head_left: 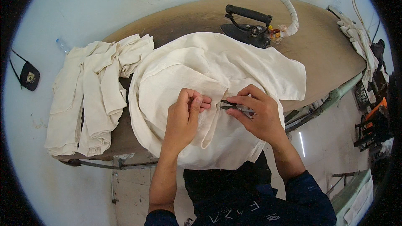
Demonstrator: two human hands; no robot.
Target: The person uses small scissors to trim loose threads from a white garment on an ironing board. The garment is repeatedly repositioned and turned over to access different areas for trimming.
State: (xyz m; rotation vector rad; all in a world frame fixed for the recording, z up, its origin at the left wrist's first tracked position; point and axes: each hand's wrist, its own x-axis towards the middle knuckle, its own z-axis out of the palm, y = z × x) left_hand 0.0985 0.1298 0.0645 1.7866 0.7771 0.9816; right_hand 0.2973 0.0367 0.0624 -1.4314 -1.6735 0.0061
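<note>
A large cream cloth garment (180, 73) lies bunched over the near side of a brown padded ironing table (326, 54). My right hand (261, 111) grips small dark thread snips (228, 105), their two blades apart and pointing left at a folded edge of the cloth. My left hand (184, 115) is closed in a pinch just left of that edge, thumb against the curled fingers. What lies between its fingertips, perhaps thread or a bit of cloth, is too small to make out.
Behind the garment stands a black iron (249, 14) with a white-wrapped cord (289, 8) rising from it. Folded cream cloths (90, 92) are piled at the table's left end. More cream cloth (358, 42) hangs at the far right. A dark pouch (29, 76) hangs on the left wall.
</note>
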